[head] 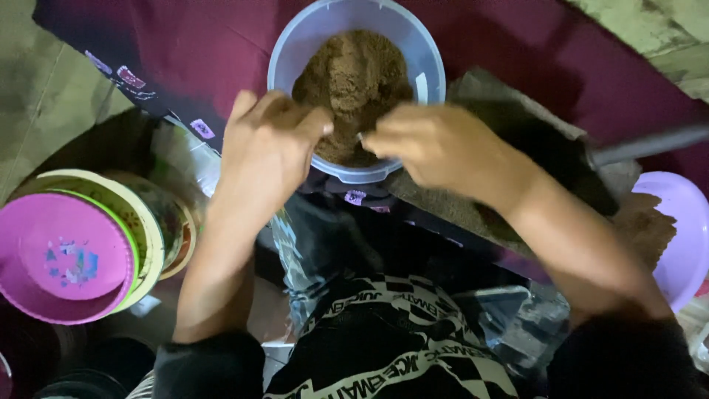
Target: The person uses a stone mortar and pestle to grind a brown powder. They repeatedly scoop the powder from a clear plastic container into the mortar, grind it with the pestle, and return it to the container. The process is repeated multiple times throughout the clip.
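Fingers [325, 127] both hands over tub [428, 66] w/ powder [353, 74].

Tub [295, 44] rim open above; stacked plates [88, 251] crowd left, lilac bowl [687, 236] right, probably clear between.

Labels first: small pink and white rectangular stickers [131, 77] dot the dark maroon sheet at upper left, another pale one [201, 128] lower along its edge. A tiny pink-white label [355, 197] sits just below the tub rim. Crinkled clear plastic packaging [517, 325] lies at lower right, contents impossible to tell.
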